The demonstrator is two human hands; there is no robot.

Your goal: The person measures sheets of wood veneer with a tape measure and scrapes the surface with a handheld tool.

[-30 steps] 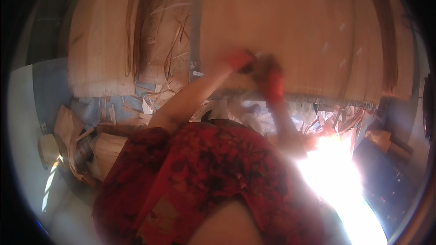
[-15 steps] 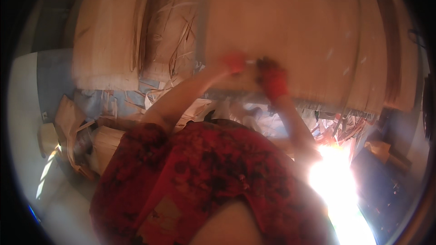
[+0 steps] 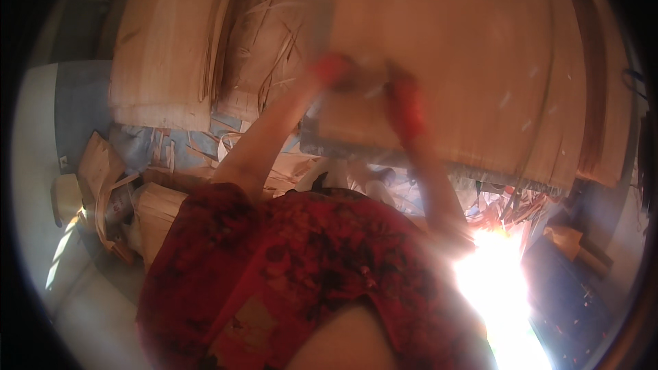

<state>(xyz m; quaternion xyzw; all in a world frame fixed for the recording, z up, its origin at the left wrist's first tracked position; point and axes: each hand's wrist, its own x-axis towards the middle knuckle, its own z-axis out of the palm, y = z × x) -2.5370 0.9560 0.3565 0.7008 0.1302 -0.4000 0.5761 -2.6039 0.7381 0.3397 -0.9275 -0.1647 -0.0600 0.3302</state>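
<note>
A wide, pale brown wood veneer sheet (image 3: 473,55) lies in front of me, on top of other sheets. Over its left edge is my left hand (image 3: 332,72), in a red glove with a darker fingertip area. My right hand (image 3: 406,103), also red-gloved, is over the sheet a short way to the right. Motion blurs the fingers of both hands, so their grip does not show. A faint pale streak lies between the hands; I cannot make out what it is.
To the left lie another stack of veneer (image 3: 161,48) and a darker sheet strewn with thin splinters (image 3: 264,34). Torn veneer scraps (image 3: 295,168) litter the space below the stack's near edge. Sunlight glares (image 3: 497,281) at lower right, beside a dark blue surface (image 3: 569,294).
Both hands have moved farther from my body, the left also to the left, widening the gap between them. The wide sheet's left edge appears slightly farther right.
</note>
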